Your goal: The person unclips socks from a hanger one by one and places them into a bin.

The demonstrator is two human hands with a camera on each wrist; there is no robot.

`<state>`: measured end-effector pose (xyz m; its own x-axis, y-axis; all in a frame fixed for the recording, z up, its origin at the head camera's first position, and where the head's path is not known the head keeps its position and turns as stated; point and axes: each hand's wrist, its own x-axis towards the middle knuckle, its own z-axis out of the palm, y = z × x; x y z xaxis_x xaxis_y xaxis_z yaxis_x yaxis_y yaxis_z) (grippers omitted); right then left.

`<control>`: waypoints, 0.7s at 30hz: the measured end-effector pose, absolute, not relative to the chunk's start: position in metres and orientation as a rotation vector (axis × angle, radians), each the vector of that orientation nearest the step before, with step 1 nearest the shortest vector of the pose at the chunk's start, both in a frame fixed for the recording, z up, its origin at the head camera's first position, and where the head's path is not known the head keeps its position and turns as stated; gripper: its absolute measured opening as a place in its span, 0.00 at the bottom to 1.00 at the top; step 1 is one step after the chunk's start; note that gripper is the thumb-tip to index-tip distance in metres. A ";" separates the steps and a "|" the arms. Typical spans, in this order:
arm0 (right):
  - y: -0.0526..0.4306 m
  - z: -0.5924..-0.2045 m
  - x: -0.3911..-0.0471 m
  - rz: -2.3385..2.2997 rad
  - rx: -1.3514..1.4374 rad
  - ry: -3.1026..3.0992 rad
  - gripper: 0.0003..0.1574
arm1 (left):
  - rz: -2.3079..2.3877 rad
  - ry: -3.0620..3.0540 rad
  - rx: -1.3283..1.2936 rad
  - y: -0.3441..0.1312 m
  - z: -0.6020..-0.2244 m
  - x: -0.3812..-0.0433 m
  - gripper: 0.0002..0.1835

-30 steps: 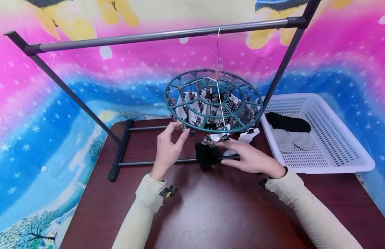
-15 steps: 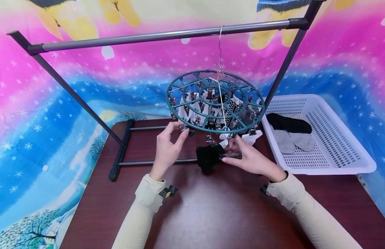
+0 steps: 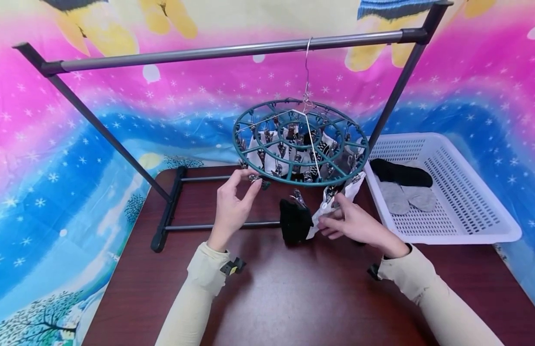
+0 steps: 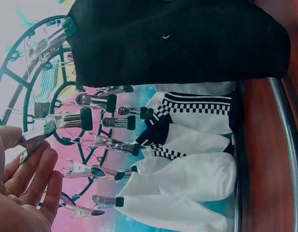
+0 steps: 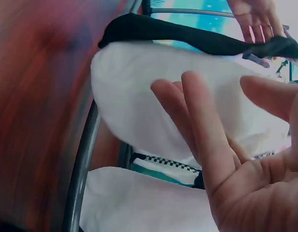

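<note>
A round green clip hanger (image 3: pixel 298 183) hangs by its hook, with several socks clipped beneath it. At its near left rim my left hand (image 3: pixel 232 202) pinches a metal clip (image 4: pixel 35 141) with green tips; this clip carries no sock. A black sock (image 4: pixel 178 43) dangles from a clip at the front. Right of it hangs a white sock (image 5: pixel 132 87), its clip (image 3: pixel 330 193) close to the fingertips of my right hand (image 3: pixel 360 226). In the right wrist view the right fingers (image 5: pixel 204 121) are spread in front of the white sock, thumb apart.
The hanger's hook is over the top bar (image 3: pixel 224 50) of a dark metal rack on the reddish-brown table (image 3: pixel 267 293). At the right stands a white plastic basket (image 3: pixel 470 192) holding a black sock (image 3: pixel 401 173) and grey socks (image 3: pixel 407 198).
My right hand has moved right and slightly down, and more of the white sock shows beside it. The black sock has swung slightly right. My left hand has stayed on its clip.
</note>
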<state>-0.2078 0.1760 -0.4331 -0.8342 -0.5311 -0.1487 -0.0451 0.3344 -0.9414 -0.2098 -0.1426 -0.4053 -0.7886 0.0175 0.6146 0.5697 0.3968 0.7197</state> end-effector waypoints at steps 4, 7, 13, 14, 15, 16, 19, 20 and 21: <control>0.179 -0.423 -0.194 -1.200 -0.509 2.511 0.29 | -1.399 -2.143 -0.502 -0.142 -0.407 -0.211 0.12; 0.178 -0.411 -0.183 -0.897 -0.580 2.758 0.23 | -1.398 -2.139 -0.505 -0.142 -0.407 -0.211 0.12; 0.173 -0.395 -0.173 -0.889 -0.851 2.670 0.13 | -1.407 -2.138 -0.509 -0.143 -0.406 -0.211 0.13; 0.170 -0.395 -0.173 -0.940 -0.881 2.631 0.11 | -1.406 -2.141 -0.508 -0.143 -0.406 -0.211 0.13; 0.167 -0.396 -0.173 -0.986 -0.905 2.610 0.09 | -1.407 -2.142 -0.506 -0.143 -0.406 -0.211 0.12; 0.164 -0.398 -0.174 -1.027 -0.920 2.604 0.09 | -1.409 -2.141 -0.504 -0.143 -0.406 -0.212 0.12; 0.153 -0.406 -0.179 -1.056 -0.907 2.683 0.28 | -1.406 -2.144 -0.493 -0.143 -0.406 -0.211 0.13; 0.149 -0.409 -0.181 -1.072 -0.891 2.684 0.34 | -1.404 -2.146 -0.492 -0.143 -0.406 -0.211 0.13; 0.146 -0.412 -0.184 -1.061 -0.884 2.690 0.40 | -1.406 -2.145 -0.494 -0.143 -0.406 -0.211 0.13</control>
